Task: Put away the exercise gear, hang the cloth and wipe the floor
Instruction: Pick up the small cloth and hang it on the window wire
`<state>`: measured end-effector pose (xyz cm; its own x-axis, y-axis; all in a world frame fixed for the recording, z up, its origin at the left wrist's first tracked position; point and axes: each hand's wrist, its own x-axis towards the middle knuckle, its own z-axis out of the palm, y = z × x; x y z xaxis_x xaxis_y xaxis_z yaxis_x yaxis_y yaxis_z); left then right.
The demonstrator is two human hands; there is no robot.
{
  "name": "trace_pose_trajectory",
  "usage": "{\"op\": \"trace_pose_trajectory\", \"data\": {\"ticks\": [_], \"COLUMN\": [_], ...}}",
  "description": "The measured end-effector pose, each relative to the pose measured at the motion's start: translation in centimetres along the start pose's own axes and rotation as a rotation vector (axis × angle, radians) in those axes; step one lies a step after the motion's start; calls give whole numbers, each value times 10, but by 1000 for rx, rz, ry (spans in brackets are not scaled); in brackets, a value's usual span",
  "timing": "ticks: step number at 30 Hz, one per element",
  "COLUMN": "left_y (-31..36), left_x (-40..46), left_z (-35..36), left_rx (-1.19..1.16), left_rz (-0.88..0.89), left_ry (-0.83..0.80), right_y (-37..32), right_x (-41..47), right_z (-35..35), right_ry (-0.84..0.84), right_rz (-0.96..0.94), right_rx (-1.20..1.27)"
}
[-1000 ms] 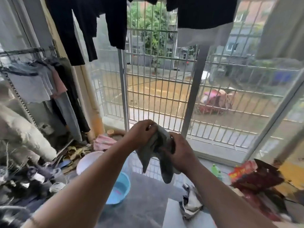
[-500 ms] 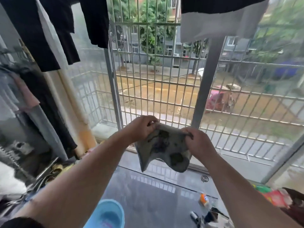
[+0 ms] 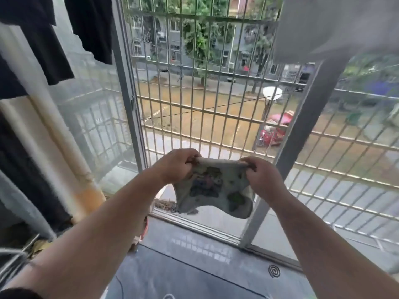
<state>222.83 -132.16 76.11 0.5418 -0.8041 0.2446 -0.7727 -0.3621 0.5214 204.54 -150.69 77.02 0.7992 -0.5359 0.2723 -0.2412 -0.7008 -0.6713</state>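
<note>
Both arms out in front, at the window. Left hand (image 3: 176, 166) pinches the top left corner of the cloth (image 3: 213, 186), fingers curled round the edge; right hand (image 3: 262, 176) grips the top right corner the same way. Cloth is stretched flat between the two hands, top edge taut and roughly level, lower edge hanging free and wavy. It's pale grey-green with dark blotchy print. Held in the air just in front of the window grille (image 3: 205, 87), not touching it as far as I can tell. Grey window post (image 3: 302, 134) runs down just behind the right hand. Dark clothes (image 3: 86, 24) hang upper left, a pale garment (image 3: 332, 24) upper right. Cream pipe (image 3: 54, 134) stands at left. Grey floor (image 3: 194, 266) below, with a round drain (image 3: 274, 271) near the right forearm.
</note>
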Motion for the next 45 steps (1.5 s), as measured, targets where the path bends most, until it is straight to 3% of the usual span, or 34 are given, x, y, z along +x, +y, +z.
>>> {"op": "trace_pose_trajectory", "data": {"ticks": [3,12,22,35,45], "left_y": [-46,-115,-135,-159,-188], "left_x": [61,229,396,558,687], "left_z": [-17,-75,-87,-101,-116], "left_rx": [-5,-228,-266,-257,-271], "left_rz": [-4,-31,70,75,117], "left_ry": [38,162,307,615,525], "right_y": [3,12,52,72,99], "right_x": [66,238,397,564,673], "right_z": [16,28,5,-25,-31], "right_ry": [73,266,401,508,515], "right_rz": [32,73,-17,-217,-98], "right_rx": [98,-7,-115,19,-168]}}
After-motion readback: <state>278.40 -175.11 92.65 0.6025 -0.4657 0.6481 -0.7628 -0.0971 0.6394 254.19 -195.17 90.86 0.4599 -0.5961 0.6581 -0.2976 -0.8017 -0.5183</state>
